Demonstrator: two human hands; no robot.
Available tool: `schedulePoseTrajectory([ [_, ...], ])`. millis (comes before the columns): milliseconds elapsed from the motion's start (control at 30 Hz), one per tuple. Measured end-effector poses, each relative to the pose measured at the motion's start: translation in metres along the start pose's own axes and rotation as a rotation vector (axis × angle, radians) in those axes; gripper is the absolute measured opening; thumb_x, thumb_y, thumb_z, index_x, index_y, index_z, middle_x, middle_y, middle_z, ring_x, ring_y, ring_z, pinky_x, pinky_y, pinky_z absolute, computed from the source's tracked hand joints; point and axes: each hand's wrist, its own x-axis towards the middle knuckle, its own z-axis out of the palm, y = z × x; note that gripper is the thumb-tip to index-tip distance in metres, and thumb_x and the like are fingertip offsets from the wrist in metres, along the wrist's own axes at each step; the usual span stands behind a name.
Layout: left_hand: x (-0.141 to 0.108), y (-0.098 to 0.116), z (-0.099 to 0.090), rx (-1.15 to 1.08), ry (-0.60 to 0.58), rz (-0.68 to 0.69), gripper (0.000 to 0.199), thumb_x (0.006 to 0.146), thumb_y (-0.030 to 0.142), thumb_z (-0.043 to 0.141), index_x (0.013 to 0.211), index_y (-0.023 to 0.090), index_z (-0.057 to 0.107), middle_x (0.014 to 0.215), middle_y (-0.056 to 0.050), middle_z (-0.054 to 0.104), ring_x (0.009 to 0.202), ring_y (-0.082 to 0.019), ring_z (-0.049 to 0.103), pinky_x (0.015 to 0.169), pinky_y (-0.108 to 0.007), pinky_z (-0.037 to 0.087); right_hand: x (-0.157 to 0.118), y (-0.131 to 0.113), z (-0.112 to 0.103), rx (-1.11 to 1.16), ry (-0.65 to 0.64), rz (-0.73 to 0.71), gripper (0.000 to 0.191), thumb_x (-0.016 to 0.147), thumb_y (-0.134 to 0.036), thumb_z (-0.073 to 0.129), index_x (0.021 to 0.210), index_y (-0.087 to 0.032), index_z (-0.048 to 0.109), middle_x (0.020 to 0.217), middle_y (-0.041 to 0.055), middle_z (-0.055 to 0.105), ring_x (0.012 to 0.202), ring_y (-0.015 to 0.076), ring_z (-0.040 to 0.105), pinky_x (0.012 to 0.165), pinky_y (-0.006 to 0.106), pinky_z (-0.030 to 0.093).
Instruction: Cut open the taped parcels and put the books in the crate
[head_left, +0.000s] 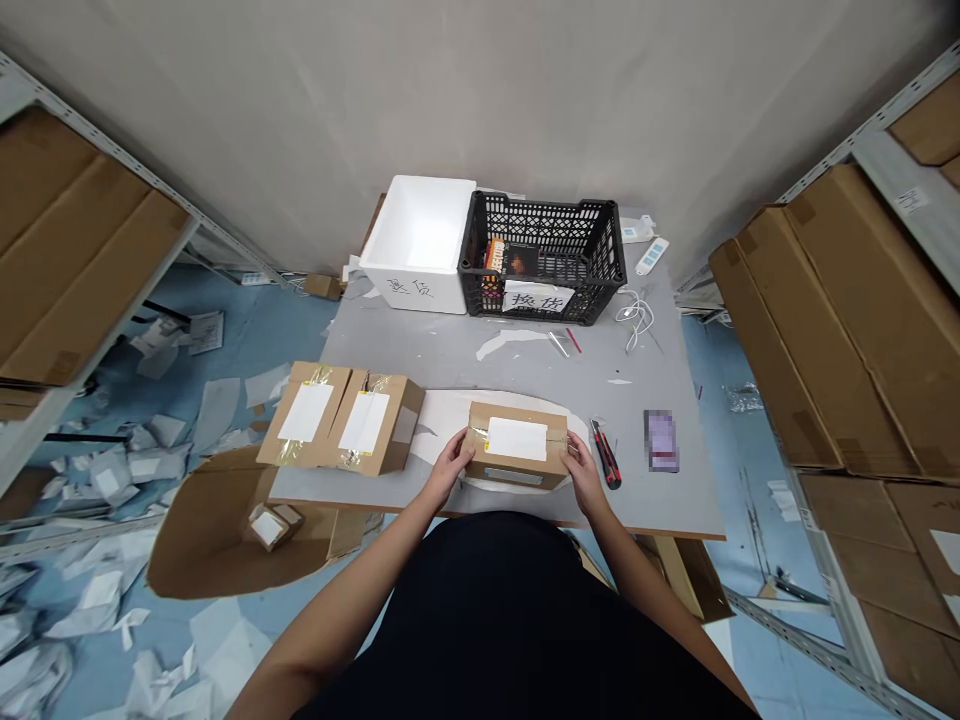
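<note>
A taped cardboard box (517,474) with a white label on top sits at the front of the grey table, between my two hands. My left hand (450,465) grips its left end, fingers against the side. At the opposite end, my right hand (583,470) holds the box's right side. Just right of that hand lies a red and black utility knife (607,458). Two more labelled cardboard boxes, a nearer one (391,428) and an outer one (298,415), stand side by side to the left.
At the table's back stand a white foam box (420,290) and a black plastic crate (592,295) with a few packages inside. A phone (661,440) and a white cable (636,315) lie right. Shelves with cartons flank both sides; a large open carton (202,520) stands below left.
</note>
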Motion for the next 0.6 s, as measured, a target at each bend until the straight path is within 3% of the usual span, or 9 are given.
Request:
schedulePoseTrajectory([
  [133, 0.002, -0.005, 0.004, 0.021, -0.037, 0.016, 0.073, 0.077, 0.045, 0.069, 0.141, 0.024, 0.043, 0.151, -0.008, 0.041, 0.139, -0.028, 0.036, 0.114, -0.041, 0.032, 0.008, 0.000, -0.003, -0.003, -0.003, -0.025, 0.058, 0.070, -0.040, 0.070, 0.124, -0.026, 0.055, 0.130, 0.0085, 0.058, 0.123, 0.0254, 0.053, 0.102, 0.041, 0.044],
  [333, 0.003, -0.019, 0.007, 0.111, 0.027, -0.002, 0.068, 0.081, 0.049, 0.063, 0.140, 0.023, 0.043, 0.149, -0.009, 0.043, 0.138, -0.026, 0.039, 0.114, -0.039, 0.030, 0.010, 0.012, -0.011, -0.050, 0.006, -0.007, 0.054, 0.069, -0.042, 0.071, 0.119, -0.024, 0.059, 0.126, 0.0096, 0.061, 0.118, 0.0256, 0.057, 0.102, 0.044, 0.042],
  [467, 0.001, -0.019, 0.010, 0.134, 0.067, -0.030, 0.063, 0.081, 0.050, 0.062, 0.135, 0.021, 0.048, 0.143, -0.010, 0.050, 0.132, -0.027, 0.046, 0.112, -0.040, 0.033, 0.012, 0.030, -0.042, -0.188, 0.209, -0.033, 0.055, 0.074, -0.051, 0.061, 0.120, -0.020, 0.061, 0.124, 0.0124, 0.062, 0.117, 0.0261, 0.057, 0.102, 0.045, 0.041],
  [600, -0.002, -0.013, 0.013, 0.155, 0.078, -0.067, 0.059, 0.082, 0.050, 0.062, 0.131, 0.022, 0.050, 0.139, -0.010, 0.053, 0.128, -0.026, 0.050, 0.108, -0.038, 0.038, 0.021, 0.044, -0.083, -0.549, 0.374, -0.062, 0.056, 0.078, -0.047, 0.053, 0.124, -0.016, 0.060, 0.130, 0.0154, 0.058, 0.124, 0.0292, 0.050, 0.108, 0.047, 0.034],
])
